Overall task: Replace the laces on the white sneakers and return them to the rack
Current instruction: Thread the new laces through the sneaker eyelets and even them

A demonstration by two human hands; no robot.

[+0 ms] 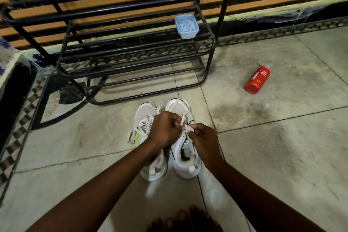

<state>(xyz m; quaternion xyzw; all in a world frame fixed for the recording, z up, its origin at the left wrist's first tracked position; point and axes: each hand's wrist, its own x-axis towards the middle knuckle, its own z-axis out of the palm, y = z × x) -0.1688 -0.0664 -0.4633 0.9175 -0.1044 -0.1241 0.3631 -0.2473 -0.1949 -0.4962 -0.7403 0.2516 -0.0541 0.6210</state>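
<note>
Two white sneakers stand side by side on the tiled floor, toes toward the rack. The left sneaker has loose white laces spilling over its side. Over the right sneaker my left hand pinches its white lace, which runs up across the toe. My right hand pinches the lace at the eyelets near the tongue. Both hands meet above the shoe's throat. The black metal shoe rack stands just beyond the sneakers.
A small blue plastic box with white contents sits on a middle shelf of the rack, at its right end. A red bottle lies on the floor to the right. My bare toes show at the bottom edge.
</note>
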